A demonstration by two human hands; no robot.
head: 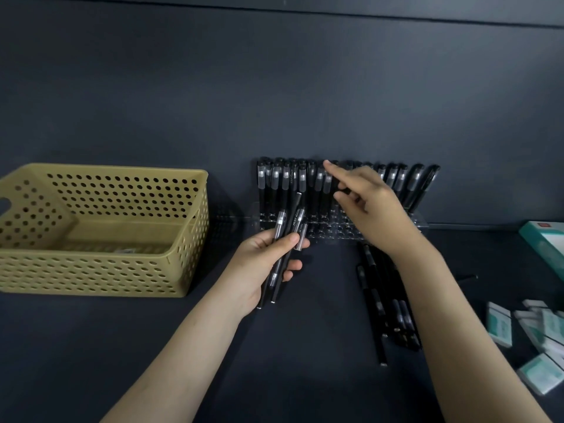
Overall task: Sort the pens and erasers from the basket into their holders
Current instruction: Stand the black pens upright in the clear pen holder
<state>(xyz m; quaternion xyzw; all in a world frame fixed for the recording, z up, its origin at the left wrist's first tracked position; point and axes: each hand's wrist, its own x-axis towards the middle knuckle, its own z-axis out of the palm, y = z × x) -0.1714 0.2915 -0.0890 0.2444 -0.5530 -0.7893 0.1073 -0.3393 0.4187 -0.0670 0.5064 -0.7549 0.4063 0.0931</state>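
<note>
Black pens (pixel 282 251) gripped in left hand (pixel 265 264); right hand (pixel 370 206) over holder (pixel 335 228), seemingly empty.

The right hand (pixel 370 206) hides several racked pens (pixel 305 184); the erasers (pixel 543 331) run off the right edge.

You are seeing a mustard-yellow plastic basket dotted with round holes (pixel 100 233), black capped pens with silver bands (pixel 335 181), and white-and-teal rectangular erasers (pixel 500 326).

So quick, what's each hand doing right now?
Left hand: closed around a bunch of black pens with clear bands.
Right hand: open, holding nothing, forefinger stretched over the black pens standing in the clear plastic holder.
</note>
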